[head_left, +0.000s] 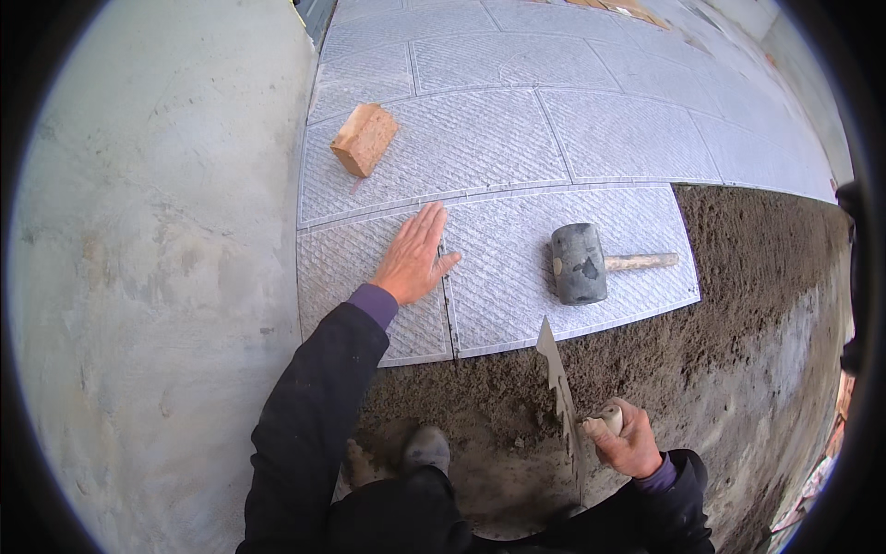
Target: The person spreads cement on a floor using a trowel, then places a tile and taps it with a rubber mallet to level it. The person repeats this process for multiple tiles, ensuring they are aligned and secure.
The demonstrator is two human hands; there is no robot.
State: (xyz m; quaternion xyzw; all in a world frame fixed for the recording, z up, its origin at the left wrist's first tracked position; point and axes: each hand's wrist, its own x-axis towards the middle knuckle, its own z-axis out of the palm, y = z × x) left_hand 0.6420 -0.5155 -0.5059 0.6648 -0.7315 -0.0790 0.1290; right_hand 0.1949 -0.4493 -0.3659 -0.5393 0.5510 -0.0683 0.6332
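My left hand [415, 258] lies flat with fingers stretched out on a grey textured paving slab [369, 305], close to its joint with the neighbouring slab [498, 268]. In my right hand [629, 441] is the pale handle of a trowel [560, 383]. Its metal blade, crusted along one edge, is turned on edge and points away from me, the tip near the slab's front edge. A rubber mallet [580, 264] with a black head and short wooden handle rests on the right-hand slab.
Damp brown mortar or sand [757, 249] spreads along the slabs' front and right edges. An orange-brown brick piece [365, 138] sits on a farther slab. On the left rises a smooth grey wall [166, 231]. My shoe [426, 450] stands close to the bedding.
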